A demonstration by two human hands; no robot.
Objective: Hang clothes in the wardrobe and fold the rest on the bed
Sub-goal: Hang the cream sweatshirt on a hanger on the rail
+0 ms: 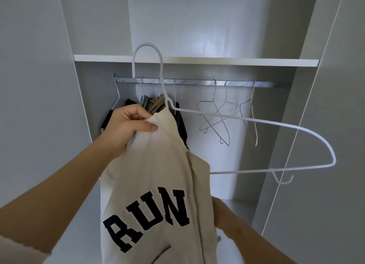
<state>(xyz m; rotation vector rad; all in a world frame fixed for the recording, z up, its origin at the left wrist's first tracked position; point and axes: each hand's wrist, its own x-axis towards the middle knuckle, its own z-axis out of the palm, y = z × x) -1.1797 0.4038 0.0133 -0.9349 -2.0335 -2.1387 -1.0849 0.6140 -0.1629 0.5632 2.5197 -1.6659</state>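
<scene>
Pinched between thumb and curled fingers of left hand (128,123): collar edge of cream zip-front hoodie (154,184) lettered "RUN". Half inside it, just right of those fingers: white wire hanger (147,45). Right hand (219,210) behind hem, grip not discernible. Beyond fingertips, open grey wardrobe (266,105) containing steel rail (197,83), dark and tan garments (156,105), three bare wire hangers (215,114).

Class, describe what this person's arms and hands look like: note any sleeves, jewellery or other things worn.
Both forearms are bare. A pale cream sleeve with a rough edge shows where the left arm enters the picture. The left hand wears no ring, watch or glove. The right hand is mostly hidden behind the sweatshirt; its wrist is bare.
</scene>
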